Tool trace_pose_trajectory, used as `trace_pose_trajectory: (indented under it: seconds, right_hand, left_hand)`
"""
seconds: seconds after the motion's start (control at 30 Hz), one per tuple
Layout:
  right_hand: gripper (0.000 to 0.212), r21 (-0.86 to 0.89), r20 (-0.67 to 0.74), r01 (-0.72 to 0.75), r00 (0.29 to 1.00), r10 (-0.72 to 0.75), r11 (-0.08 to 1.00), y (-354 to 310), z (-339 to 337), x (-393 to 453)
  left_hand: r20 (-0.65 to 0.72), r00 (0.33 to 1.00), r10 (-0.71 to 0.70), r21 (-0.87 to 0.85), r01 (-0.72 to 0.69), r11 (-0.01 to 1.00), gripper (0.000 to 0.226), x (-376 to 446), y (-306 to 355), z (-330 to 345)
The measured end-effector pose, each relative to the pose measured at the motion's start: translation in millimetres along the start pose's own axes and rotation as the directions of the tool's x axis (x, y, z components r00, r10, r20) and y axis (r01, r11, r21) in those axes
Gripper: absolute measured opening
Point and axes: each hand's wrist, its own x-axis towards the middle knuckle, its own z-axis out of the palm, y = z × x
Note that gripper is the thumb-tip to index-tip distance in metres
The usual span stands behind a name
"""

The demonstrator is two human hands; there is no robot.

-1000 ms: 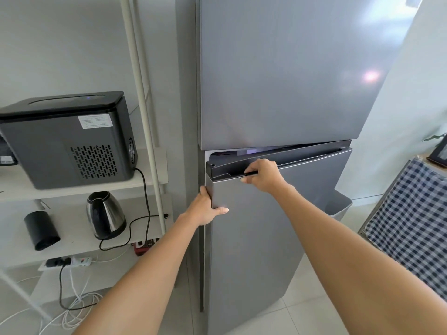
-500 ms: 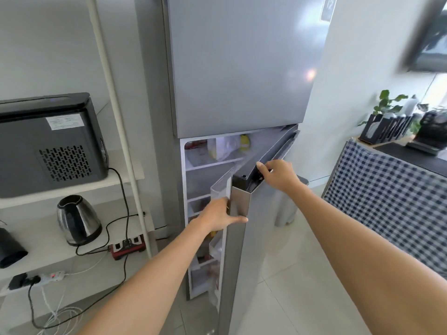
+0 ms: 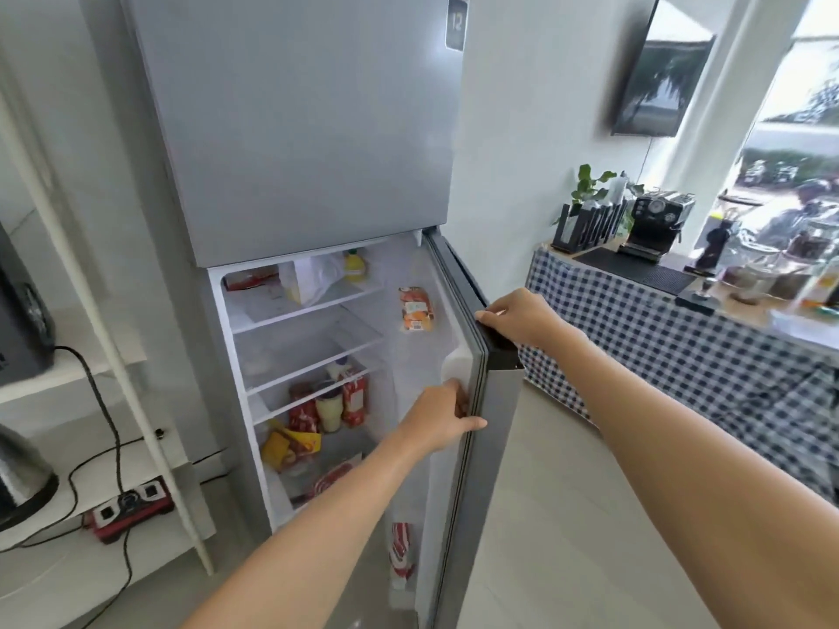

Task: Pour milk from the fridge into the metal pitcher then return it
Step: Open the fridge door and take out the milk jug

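The grey fridge [image 3: 308, 143] stands ahead with its lower door [image 3: 492, 447] swung wide open to the right. My right hand [image 3: 517, 317] grips the dark handle recess at the door's top edge. My left hand [image 3: 442, 415] holds the door's free side edge lower down, fingers wrapped around it. Inside, white shelves [image 3: 308, 311] carry bags, red packets and a pale bottle [image 3: 329, 410]. An orange carton [image 3: 415, 308] sits in the upper door rack and a red-and-white carton [image 3: 402, 551] in the lower one. No metal pitcher is in view.
A white shelf unit [image 3: 104, 338] at left holds a black appliance [image 3: 22, 311] and a steel kettle [image 3: 22, 478], with a red power strip [image 3: 131, 508] and cables below. At right a checked-cloth counter [image 3: 681, 347] carries a coffee machine [image 3: 658, 224] and jars.
The lower fridge door went from barely cracked to wide open, pulled rightward by both hands. The shelves and door racks came into view, and the view turned right toward the counter.
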Motion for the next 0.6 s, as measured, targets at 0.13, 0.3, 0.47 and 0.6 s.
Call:
trace_pose_trajectory:
  seconds: [0.13,0.3,0.47,0.6]
  right_hand:
    - [0.033,-0.059,-0.042,-0.008,0.999,0.006,0.998,35.8,-18.2,-4.5]
    - [0.031,-0.113,-0.069,-0.068,0.996,0.061,0.991,85.9,-35.3,-6.2]
    - [0.038,-0.17,-0.047,-0.107,0.994,0.1,0.98,130.0,-51.0,-4.9]
    - [0.038,-0.247,-0.046,-0.109,0.994,0.101,0.963,161.4,-58.9,1.8]
  left_hand:
    - [0.015,0.999,0.053,0.031,-0.053,0.998,0.041,19.5,33.1,33.9]
    - [0.078,0.979,0.186,0.178,-0.197,0.964,0.041,41.2,67.5,71.4]
    - [0.203,0.934,0.293,0.394,-0.352,0.849,0.06,65.0,93.6,102.4]
    - [0.252,0.914,0.319,0.472,-0.404,0.784,0.069,82.2,116.6,124.6]
